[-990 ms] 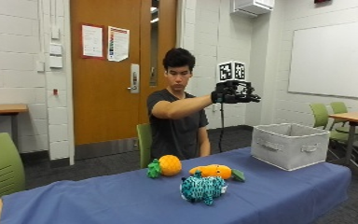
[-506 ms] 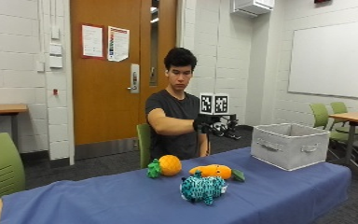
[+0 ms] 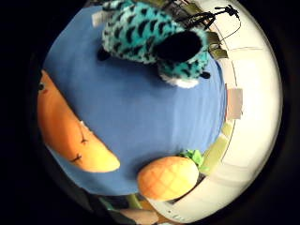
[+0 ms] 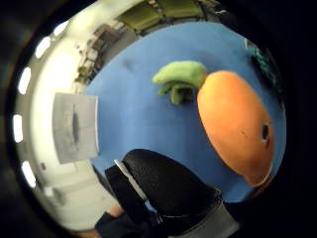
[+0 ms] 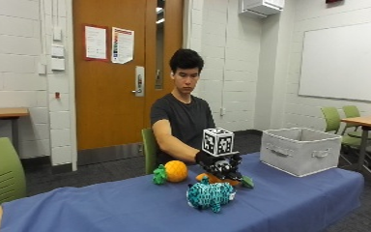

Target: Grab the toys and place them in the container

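the gloved right hand (image 5: 216, 163) has come down: a second ago it was up at the person's shoulder height, half a second ago at chest level, and now it hangs low, right above the orange plush carrot with the green felt top (image 5: 227, 179) on the blue tablecloth (image 5: 108, 203). judged from that descent, the hand is reaching for the carrot as the first toy to lift; none of the toys has left the table yet, so the task looks to be at its opening.

in the outside view the forearm slopes down from the seated person's shoulder toward four o'clock, the wrist bent so the palm faces the cloth. the thumb-side palm view shows the carrot (image 4: 237, 124) large and close under the palm, and one black-gloved finger (image 4: 168, 183) curving in from the edge with cloth between it and the toy, so nothing is pinched; the hand looks relaxed and spread above the toy, though i cannot see all the fingers.

the other toys lie near: the teal plush animal with black stripes (image 5: 210, 193) sits at about seven o'clock from the carrot, toward the camera, and the yellow-orange plush pineapple with green leaves (image 5: 173, 171) at about nine o'clock. the grey fabric container with side handles (image 5: 299, 151) stands well apart at roughly two o'clock, near the table's far end.
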The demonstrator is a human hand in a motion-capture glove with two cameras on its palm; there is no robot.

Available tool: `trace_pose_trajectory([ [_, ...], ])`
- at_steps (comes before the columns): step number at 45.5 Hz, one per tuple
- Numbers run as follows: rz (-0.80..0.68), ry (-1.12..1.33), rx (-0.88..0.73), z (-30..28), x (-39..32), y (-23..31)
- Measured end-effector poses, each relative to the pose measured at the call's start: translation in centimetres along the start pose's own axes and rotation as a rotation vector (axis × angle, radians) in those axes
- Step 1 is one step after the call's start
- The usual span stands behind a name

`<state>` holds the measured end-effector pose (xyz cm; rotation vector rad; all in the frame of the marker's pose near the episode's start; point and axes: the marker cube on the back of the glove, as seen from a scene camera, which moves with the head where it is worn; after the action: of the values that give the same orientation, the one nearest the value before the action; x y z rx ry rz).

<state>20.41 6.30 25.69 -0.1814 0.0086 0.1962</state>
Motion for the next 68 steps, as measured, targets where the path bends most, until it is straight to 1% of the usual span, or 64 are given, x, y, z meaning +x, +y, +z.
trace_pose_trajectory([
  [7,0.027,-0.014,-0.047,2.2,0.3,0.2],
  [13,0.039,-0.068,-0.045,3.2,0.6,0.1],
  [19,0.054,-0.110,-0.021,2.9,0.6,0.1],
  [31,0.033,-0.130,0.012,1.6,0.1,0.3],
  [45,-0.032,-0.112,0.127,-1.2,-0.2,1.0],
  [57,-0.015,-0.085,0.041,-2.9,-0.3,-0.4],
  [61,-0.018,-0.091,0.038,-4.9,-1.3,-1.1],
  [68,-0.054,-0.071,0.084,-10.8,-4.4,-2.4],
])
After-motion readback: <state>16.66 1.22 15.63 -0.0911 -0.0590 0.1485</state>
